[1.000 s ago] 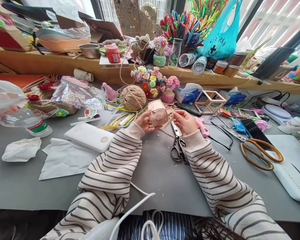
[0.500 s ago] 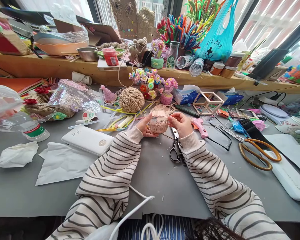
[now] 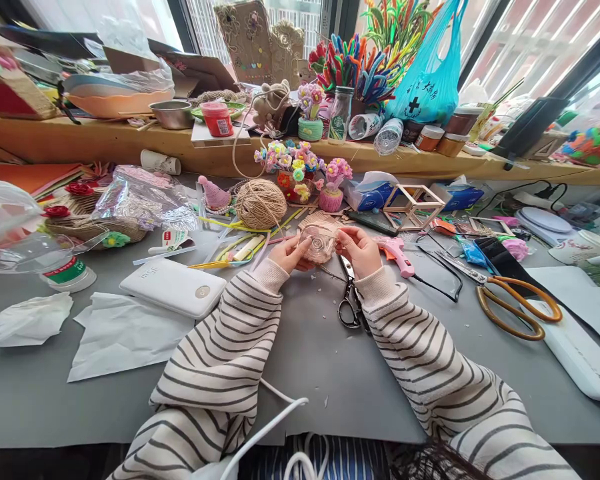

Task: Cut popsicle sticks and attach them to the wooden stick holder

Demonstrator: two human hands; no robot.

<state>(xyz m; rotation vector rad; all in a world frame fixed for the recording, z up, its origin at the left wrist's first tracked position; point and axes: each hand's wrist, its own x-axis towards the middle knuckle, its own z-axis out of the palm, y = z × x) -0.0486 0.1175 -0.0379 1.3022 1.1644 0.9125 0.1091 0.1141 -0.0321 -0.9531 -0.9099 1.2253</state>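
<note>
A small pinkish cup-like craft piece (image 3: 319,242) with a spiral on its facing end is held between both my hands above the grey table (image 3: 305,347). My left hand (image 3: 290,254) grips its left side with curled fingers. On the right side my right hand (image 3: 357,249) pinches it. Both sleeves are striped. Black-handled scissors (image 3: 351,299) lie on the table just below my right hand. Behind the piece sits a ball of jute twine (image 3: 261,203).
A white power bank (image 3: 173,287) and crumpled paper (image 3: 125,333) lie at the left. At the right are a pink glue gun (image 3: 397,255), large orange-handled scissors (image 3: 517,307) and a wooden stick cube (image 3: 414,205). Pipe-cleaner flowers (image 3: 300,163) and a cluttered wooden ledge (image 3: 105,137) stand behind.
The craft piece has been tipped and lowered in my hands, so its spiral end now faces me more squarely. Both hands stay on it; the view has shifted slightly.
</note>
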